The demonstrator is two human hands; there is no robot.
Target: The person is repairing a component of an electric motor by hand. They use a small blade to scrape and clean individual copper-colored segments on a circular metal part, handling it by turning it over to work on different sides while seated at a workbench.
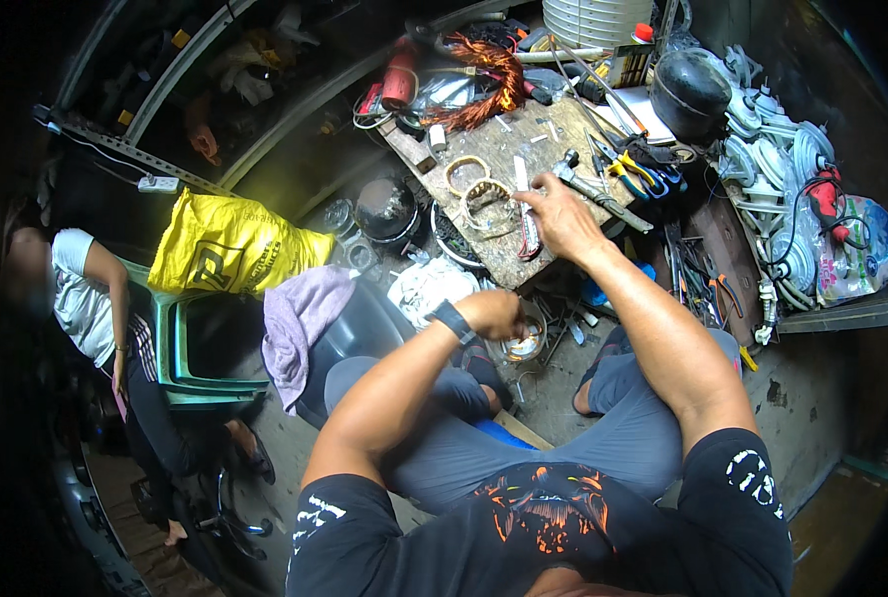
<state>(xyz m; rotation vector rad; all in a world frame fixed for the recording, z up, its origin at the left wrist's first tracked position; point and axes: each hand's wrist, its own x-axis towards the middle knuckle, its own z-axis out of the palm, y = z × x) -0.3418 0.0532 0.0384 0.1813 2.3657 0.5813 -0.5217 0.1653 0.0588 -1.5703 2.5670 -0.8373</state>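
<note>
My right hand (pixel 558 214) is over the scarred wooden board (pixel 494 257), fingers apart, a fingertip at or just beside a narrow white-and-red strip (pixel 528 234) and the toothed tan ring (pixel 486 199); I cannot tell whether it touches them. A second, plain tan ring (pixel 466 171) lies behind that one. A hammer (pixel 598 194) rests at the board's right. My left hand (pixel 499 318) is lower, curled above or at a small round container (pixel 528 341) at the board's front; what its fingers hold, if anything, is hidden.
Coiled copper wire (pixel 499 85), pliers (pixel 633 174) and a dark dome (pixel 688 90) crowd the back. White cylindrical parts (pixel 792 249) fill the right. A purple towel (pixel 295 333) and yellow sack (pixel 230 239) sit left, beside a person (pixel 91 303) at a green chair (pixel 175 368).
</note>
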